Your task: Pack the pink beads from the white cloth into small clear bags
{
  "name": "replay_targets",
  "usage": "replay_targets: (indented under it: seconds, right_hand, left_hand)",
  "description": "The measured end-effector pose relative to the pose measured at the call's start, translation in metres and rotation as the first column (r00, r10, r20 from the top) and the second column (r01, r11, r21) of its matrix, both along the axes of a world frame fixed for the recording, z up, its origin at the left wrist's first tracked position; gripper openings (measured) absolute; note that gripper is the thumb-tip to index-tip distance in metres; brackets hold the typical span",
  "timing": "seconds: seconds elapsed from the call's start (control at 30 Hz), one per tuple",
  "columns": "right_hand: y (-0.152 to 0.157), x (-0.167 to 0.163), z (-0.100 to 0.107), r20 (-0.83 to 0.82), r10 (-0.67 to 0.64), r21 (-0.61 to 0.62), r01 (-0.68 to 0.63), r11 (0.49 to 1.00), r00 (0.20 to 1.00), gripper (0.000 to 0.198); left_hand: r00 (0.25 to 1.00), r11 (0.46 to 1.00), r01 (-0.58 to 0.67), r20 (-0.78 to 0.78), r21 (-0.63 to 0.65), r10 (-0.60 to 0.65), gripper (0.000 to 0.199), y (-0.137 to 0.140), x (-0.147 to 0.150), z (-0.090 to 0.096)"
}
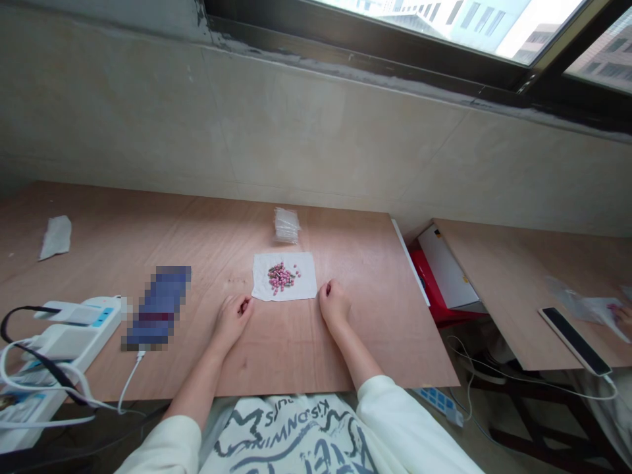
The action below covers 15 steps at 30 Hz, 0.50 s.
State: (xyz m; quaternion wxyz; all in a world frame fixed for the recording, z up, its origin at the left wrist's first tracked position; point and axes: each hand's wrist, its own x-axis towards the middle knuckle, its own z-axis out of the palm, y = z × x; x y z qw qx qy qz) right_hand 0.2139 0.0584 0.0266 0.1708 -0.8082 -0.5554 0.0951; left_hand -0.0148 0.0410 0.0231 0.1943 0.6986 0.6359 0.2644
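Observation:
A white sheet, perhaps paper or tissue (306, 280), lies flat on the wooden table with a small heap of pink beads (281, 279) on it. A few of these bead-like pieces lie loose to the right of the heap, and dark slivers show among them. My left hand (233, 320) rests on the table by the sheet's lower left corner, curled into a loose fist. By the sheet's right edge, my right hand (336, 303) is likewise curled. I see nothing held in either fist. Behind the sheet sits a stack of clear plastic bags (287, 226).
At left are a white power strip (91, 342) with plugs and cables, a blurred phone-like device (158, 309) on a cable, and a white scrap (56, 237). Across a gap at right, another table (503, 283) holds a phone (575, 341); another person's hand (625, 319) shows there.

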Motion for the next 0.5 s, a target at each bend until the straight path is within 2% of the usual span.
replay_targets:
  seconds: [0.5]
  right_hand:
    - [-0.0018,0.0014,-0.0023,0.008,0.021,0.015,-0.021,1.000,1.000,0.024]
  left_hand:
    - [1.000,1.000,0.014,-0.015,0.019,-0.013,0.020,0.0004,-0.0002,0.0012]
